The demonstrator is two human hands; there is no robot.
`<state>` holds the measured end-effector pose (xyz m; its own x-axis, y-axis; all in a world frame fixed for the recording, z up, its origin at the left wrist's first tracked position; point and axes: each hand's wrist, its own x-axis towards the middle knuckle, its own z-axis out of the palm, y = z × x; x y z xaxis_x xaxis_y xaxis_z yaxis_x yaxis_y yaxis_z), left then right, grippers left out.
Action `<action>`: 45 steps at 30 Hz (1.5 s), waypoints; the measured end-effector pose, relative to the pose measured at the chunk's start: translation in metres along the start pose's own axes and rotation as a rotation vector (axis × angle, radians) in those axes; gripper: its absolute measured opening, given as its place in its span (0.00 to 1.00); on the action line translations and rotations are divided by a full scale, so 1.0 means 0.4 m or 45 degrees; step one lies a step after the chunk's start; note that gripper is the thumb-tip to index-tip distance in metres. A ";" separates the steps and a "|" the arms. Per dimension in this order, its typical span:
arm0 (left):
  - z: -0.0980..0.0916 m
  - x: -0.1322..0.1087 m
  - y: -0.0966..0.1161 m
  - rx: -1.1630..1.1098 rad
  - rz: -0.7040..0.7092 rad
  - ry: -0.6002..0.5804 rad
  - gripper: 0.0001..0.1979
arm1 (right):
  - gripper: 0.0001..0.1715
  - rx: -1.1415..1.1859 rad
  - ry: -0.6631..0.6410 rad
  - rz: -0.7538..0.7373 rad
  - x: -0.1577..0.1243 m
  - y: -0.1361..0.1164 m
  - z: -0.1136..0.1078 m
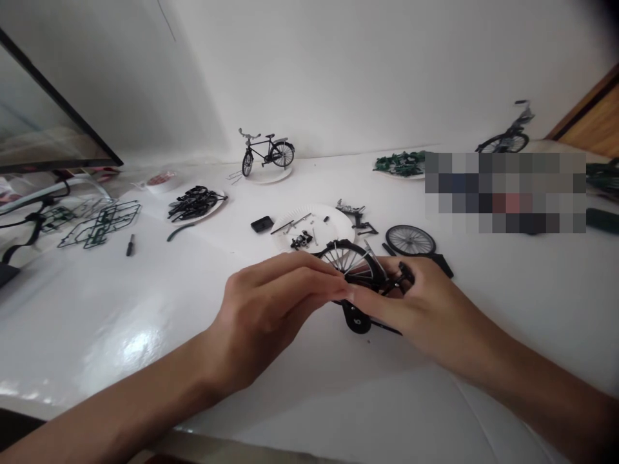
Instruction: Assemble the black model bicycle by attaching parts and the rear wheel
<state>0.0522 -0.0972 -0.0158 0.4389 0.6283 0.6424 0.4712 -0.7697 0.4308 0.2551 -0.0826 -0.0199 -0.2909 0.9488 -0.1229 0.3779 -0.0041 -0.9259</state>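
Note:
Both hands meet over a partly built model bicycle (372, 274), black with a spoked rear wheel and a dark chain cover, held just above the table. My left hand (275, 290) has its fingers pressed together at the wheel's hub; whether a small part sits under the fingertips is hidden. Wrapped round the frame from the right, my right hand (416, 290) grips it, with the thumb near the hub. Just beyond lies a white paper plate (341, 225) with small black and silver parts. A loose spoked wheel (411, 240) lies flat right of the plate.
A finished model bicycle (268, 153) stands at the back. Black parts fill a plate (220, 201) to the left, near a small screwdriver (130, 245) and green sprue frames (104, 222). Green parts (399, 163) lie back right, by a blurred patch. A monitor (43, 109) stands far left.

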 end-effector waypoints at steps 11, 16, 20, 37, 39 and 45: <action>0.004 -0.007 -0.037 0.208 0.181 -0.055 0.07 | 0.13 0.016 0.073 -0.054 0.003 0.016 0.006; 0.002 -0.008 -0.036 0.345 0.185 -0.083 0.01 | 0.13 -0.020 0.126 -0.036 0.004 0.015 0.010; -0.003 -0.010 -0.029 0.375 0.221 -0.147 0.04 | 0.13 0.018 0.077 -0.017 0.004 0.003 0.012; 0.017 0.013 -0.020 -0.118 0.011 -0.013 0.14 | 0.10 0.128 0.004 -0.029 0.005 0.002 0.005; 0.016 0.012 -0.022 -0.144 -0.036 0.019 0.14 | 0.11 0.138 0.026 -0.020 0.006 0.006 0.005; 0.008 0.011 -0.024 -0.129 -0.226 0.135 0.07 | 0.10 0.067 0.065 -0.005 0.005 0.009 0.005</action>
<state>0.0521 -0.0866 -0.0194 0.2703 0.7435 0.6116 0.4523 -0.6589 0.6011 0.2542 -0.0815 -0.0240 -0.2469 0.9637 -0.1019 0.3296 -0.0154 -0.9440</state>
